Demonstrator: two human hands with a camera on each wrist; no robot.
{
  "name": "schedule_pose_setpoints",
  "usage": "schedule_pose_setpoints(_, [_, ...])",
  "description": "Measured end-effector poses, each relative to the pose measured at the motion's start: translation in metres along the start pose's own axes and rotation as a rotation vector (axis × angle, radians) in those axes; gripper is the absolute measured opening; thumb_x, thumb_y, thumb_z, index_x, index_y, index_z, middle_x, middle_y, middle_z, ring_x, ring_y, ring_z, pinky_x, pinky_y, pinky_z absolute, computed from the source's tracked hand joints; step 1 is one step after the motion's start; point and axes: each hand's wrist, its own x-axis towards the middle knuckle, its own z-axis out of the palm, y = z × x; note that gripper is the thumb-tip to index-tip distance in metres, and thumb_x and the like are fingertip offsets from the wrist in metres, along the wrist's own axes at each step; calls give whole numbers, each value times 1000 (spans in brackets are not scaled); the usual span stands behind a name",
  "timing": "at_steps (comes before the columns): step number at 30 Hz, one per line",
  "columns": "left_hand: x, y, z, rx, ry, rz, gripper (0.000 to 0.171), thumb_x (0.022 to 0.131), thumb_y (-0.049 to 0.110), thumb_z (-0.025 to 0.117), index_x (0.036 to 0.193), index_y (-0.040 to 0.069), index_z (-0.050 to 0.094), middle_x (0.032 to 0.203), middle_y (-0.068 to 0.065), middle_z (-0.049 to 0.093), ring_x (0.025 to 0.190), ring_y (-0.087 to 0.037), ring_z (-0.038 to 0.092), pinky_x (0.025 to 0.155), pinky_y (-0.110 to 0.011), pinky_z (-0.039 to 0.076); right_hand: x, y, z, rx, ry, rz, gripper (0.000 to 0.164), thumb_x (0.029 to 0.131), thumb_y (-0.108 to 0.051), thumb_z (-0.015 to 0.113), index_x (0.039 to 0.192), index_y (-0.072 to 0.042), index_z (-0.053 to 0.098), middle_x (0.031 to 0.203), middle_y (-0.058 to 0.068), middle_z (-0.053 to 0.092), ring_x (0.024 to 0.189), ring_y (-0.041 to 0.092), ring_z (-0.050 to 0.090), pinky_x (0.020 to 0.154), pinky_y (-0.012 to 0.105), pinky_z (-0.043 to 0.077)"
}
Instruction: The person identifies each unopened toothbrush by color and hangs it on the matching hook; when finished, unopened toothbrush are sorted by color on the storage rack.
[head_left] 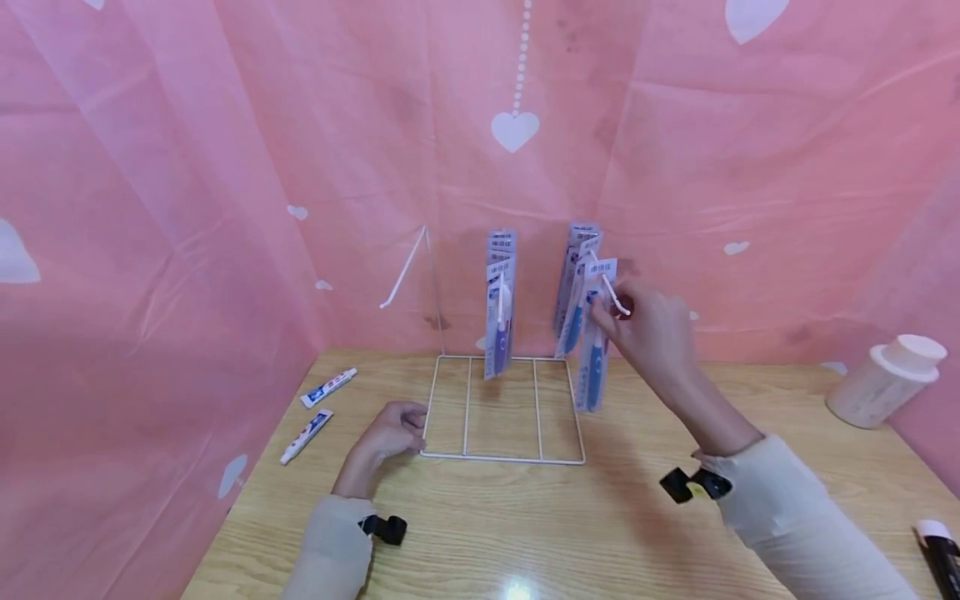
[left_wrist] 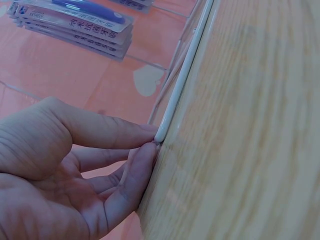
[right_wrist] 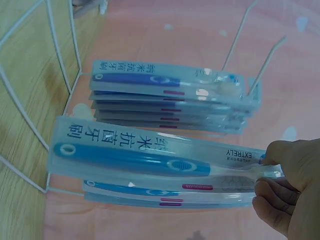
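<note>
A white wire display rack (head_left: pixel 502 458) stands on the table with its hooks reaching forward. My left hand (head_left: pixel 392 429) pinches the front left corner of its base, thumb and finger meeting at the white wire (left_wrist: pixel 175 100) in the left wrist view. At the right hook (head_left: pixel 617 296), my right hand (head_left: pixel 654 329) pinches the upper part of a packaged blue toothbrush (head_left: pixel 595 367). More packaged blue toothbrushes (head_left: pixel 567 287) hang behind it on that hook. Several packaged purple toothbrushes (head_left: pixel 500 333) hang on the middle hook. The left hook (head_left: pixel 403 267) is bare.
Two small toothpaste tubes (head_left: pixel 328 387) lie left of the rack. A pale capped bottle (head_left: pixel 885 383) leans at the far right, and a black-and-white object (head_left: pixel 941 550) lies at the right edge. Pink cloth (head_left: pixel 360 167) hangs behind the table.
</note>
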Motion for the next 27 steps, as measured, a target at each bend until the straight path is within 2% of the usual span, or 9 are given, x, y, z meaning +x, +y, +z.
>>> schedule_pose_setpoints(4, [0,1,1,-8,-4,-1,63,67,-21,70,128,-10,58,98,-15,54,82,-24,57,64,-31,57,11,8,13,34,13,42,17,88,-10,64,73,-4,61,62,6,59,51,17,51,43,25,35])
schedule_pose_setpoints(11, [0,3,3,-19,-10,-3,63,67,-22,70,128,-10,58,98,-15,53,82,-24,57,64,-31,57,24,19,27,-5,27,118,21,86,-13,62,67,-7,57,60,6,58,51,23,51,46,35,35])
schedule_pose_setpoints(16, [0,5,5,-9,-22,-12,64,68,-22,71,129,-10,57,99,-16,54,85,-26,58,66,-32,57,28,26,35,7,43,148,21,85,-14,63,66,-6,58,60,7,59,53,22,51,47,33,35])
schedule_pose_setpoints(18, [0,6,5,6,-22,-17,64,69,-21,71,130,-9,56,100,-16,54,85,-26,58,66,-32,57,26,29,38,50,52,162,22,86,-15,65,66,-6,59,61,7,59,55,20,51,49,31,35])
schedule_pose_setpoints(22, [-1,7,3,35,-21,-9,64,68,-20,72,130,-9,57,100,-16,55,86,-26,58,67,-31,55,16,38,38,124,33,179,24,88,-22,72,75,-5,62,66,6,60,60,19,51,51,26,34])
schedule_pose_setpoints(25, [-2,8,-1,59,-19,23,61,71,-16,71,130,-10,56,100,-15,56,85,-26,58,69,-32,55,5,47,30,109,-33,217,30,87,-31,76,90,-3,66,76,11,66,65,23,58,54,28,42])
schedule_pose_setpoints(27, [-4,10,-5,108,5,73,56,75,-11,69,130,-10,56,100,-16,59,86,-26,59,73,-34,55,-4,53,21,74,-99,259,41,87,-36,75,104,1,67,88,17,69,74,30,63,62,36,50])
